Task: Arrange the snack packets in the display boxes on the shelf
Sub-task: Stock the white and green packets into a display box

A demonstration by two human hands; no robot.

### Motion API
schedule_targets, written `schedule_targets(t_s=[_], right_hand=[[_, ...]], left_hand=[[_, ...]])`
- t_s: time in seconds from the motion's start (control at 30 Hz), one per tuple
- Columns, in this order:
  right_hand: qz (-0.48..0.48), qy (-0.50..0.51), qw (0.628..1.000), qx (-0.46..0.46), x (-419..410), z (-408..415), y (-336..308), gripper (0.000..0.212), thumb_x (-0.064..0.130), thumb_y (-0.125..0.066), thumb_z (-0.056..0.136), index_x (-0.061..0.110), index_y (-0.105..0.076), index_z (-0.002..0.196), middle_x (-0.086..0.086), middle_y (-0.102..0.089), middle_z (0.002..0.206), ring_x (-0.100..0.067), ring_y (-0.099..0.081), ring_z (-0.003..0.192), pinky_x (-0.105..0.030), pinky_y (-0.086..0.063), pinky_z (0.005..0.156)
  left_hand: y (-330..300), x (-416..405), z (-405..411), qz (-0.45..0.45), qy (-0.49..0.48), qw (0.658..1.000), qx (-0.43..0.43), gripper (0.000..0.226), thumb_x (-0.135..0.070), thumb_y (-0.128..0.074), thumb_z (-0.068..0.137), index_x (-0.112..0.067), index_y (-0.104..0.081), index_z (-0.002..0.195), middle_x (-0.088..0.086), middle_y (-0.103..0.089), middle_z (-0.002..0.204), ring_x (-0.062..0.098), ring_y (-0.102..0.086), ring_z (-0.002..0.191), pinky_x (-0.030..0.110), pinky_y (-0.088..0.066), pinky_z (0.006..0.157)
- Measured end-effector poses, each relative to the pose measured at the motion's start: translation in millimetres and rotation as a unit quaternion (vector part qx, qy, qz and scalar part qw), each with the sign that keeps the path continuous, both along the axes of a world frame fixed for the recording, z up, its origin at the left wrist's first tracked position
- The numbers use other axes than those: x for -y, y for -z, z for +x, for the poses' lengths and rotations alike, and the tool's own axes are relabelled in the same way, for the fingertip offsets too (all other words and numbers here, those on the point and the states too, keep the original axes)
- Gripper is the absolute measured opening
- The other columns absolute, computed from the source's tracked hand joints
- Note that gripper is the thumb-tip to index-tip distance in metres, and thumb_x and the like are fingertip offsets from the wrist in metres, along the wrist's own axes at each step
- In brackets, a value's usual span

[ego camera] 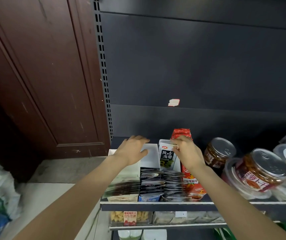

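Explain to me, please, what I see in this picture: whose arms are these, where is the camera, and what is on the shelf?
There is no machine here. A person wears one camera on the head, so you look forward and down along both bare arms at a dark shop shelf.

The left hand lies open, fingers straight, over a white display box. The right hand pinches a small snack packet above the box marked with seaweed lettering; that is its grip.

In front stand rows of dark snack packets in their boxes. Beside them is a tall red box. To the right are jars with metal pull-tab lids. A brown door is at the left.
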State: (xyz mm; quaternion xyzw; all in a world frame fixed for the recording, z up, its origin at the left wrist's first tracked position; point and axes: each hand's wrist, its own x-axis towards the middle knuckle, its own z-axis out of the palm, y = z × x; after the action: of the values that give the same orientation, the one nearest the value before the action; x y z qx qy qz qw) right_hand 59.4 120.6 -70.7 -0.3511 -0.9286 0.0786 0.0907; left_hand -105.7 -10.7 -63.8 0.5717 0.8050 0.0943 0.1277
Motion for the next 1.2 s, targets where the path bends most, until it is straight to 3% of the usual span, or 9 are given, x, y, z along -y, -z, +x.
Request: schedule_targets(t_s=[0.13,0.27,0.47,0.63,0.8,0.97,1.2], right_hand=[[-0.107,-0.005,0.991,-0.079,6.8,21.6,0.6,0.030,0.021,-0.060,0.091,0.021,-0.062,0.121,0.000,-0.062,0.118,-0.015,-0.059,0.105,-0.034,-0.051,0.088],[-0.185,-0.043,0.981,-0.036,18.2,39.9,4.8,0.026,0.025,-0.062,0.089,0.020,-0.067,0.114,0.002,-0.069,0.111,-0.008,-0.062,0.099,-0.029,-0.050,0.091],[-0.151,-0.070,0.985,0.033,29.0,40.0,3.5,0.026,0.017,-0.058,0.092,0.019,-0.066,0.116,-0.001,-0.065,0.120,-0.018,-0.061,0.109,-0.037,-0.048,0.095],[-0.054,-0.067,0.994,0.072,42.5,39.2,3.2,0.030,0.004,-0.047,0.093,0.019,-0.067,0.110,-0.006,-0.067,0.109,-0.025,-0.062,0.097,-0.032,-0.048,0.076],[-0.110,-0.020,0.994,-0.010,45.3,42.8,0.1,0.014,0.008,-0.058,0.089,0.020,-0.063,0.086,0.001,-0.068,0.090,-0.017,-0.064,0.088,-0.028,-0.048,0.072],[-0.135,-0.005,0.989,-0.066,44.6,51.7,-4.8,0.016,0.016,-0.062,0.089,0.019,-0.072,0.102,0.001,-0.070,0.104,-0.016,-0.064,0.097,-0.035,-0.054,0.083],[-0.042,0.013,0.975,-0.216,49.3,69.5,-39.8,0.018,0.015,-0.062,0.088,0.015,-0.072,0.104,-0.003,-0.069,0.102,-0.014,-0.063,0.089,-0.026,-0.050,0.077]], left_hand=[[-1.5,13.6,15.6,0.076,0.029,0.996,0.034,0.039,-0.028,-0.045,0.098,-0.021,-0.046,0.137,-0.003,-0.045,0.141,0.018,-0.037,0.130,0.031,-0.029,0.108],[4.7,27.8,28.6,0.061,0.048,0.995,0.065,0.037,-0.029,-0.048,0.097,-0.019,-0.052,0.132,-0.002,-0.053,0.135,0.016,-0.046,0.124,0.025,-0.032,0.104],[11.6,38.6,40.4,-0.006,0.046,0.997,0.068,0.039,-0.034,-0.048,0.097,-0.017,-0.054,0.131,0.002,-0.056,0.133,0.021,-0.052,0.118,0.029,-0.038,0.100],[12.9,45.7,49.5,-0.005,0.023,0.997,0.075,0.030,-0.027,-0.048,0.098,-0.018,-0.062,0.123,0.002,-0.062,0.124,0.021,-0.055,0.109,0.031,-0.042,0.095],[14.1,47.6,55.1,-0.006,-0.005,0.996,0.094,0.030,-0.028,-0.048,0.098,-0.018,-0.061,0.122,0.003,-0.062,0.123,0.021,-0.055,0.109,0.032,-0.043,0.095],[10.8,46.8,58.0,-0.003,-0.032,0.993,0.117,0.031,-0.027,-0.049,0.097,-0.014,-0.060,0.124,0.005,-0.060,0.127,0.022,-0.054,0.113,0.030,-0.041,0.097],[-18.1,35.9,65.8,0.096,-0.083,0.979,0.157,0.029,-0.022,-0.046,0.097,-0.014,-0.062,0.120,0.006,-0.065,0.119,0.024,-0.060,0.105,0.031,-0.046,0.093]])
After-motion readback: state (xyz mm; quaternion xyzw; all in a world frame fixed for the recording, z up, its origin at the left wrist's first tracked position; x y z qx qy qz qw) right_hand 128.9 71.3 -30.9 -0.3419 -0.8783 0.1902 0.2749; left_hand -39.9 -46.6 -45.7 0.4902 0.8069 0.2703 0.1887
